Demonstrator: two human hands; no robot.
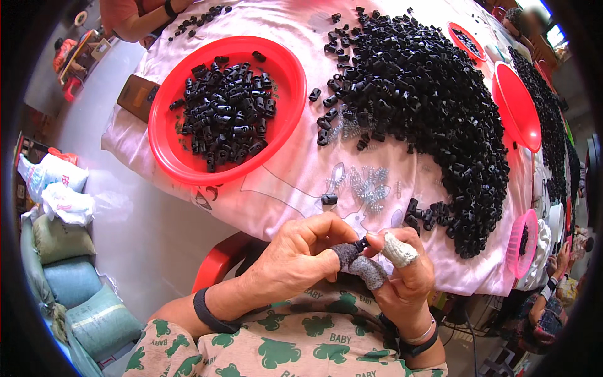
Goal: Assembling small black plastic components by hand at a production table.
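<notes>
My left hand and my right hand meet at the table's near edge, fingers closed round a small black plastic cord lock part. Its lower portion is hidden by the fingers. A dark grey cloth finger cover is on my left thumb; a white cover and a grey cover are on my right hand. Just beyond lie loose metal springs and a single black barrel piece. A large heap of black cord lock pieces spreads beyond them, toward the right.
A red basin holding black cord locks stands at the left on the pink cloth. Farther right are another red basin and a pink basket. Other people sit around the table. A red stool is beside me; sacks line the left.
</notes>
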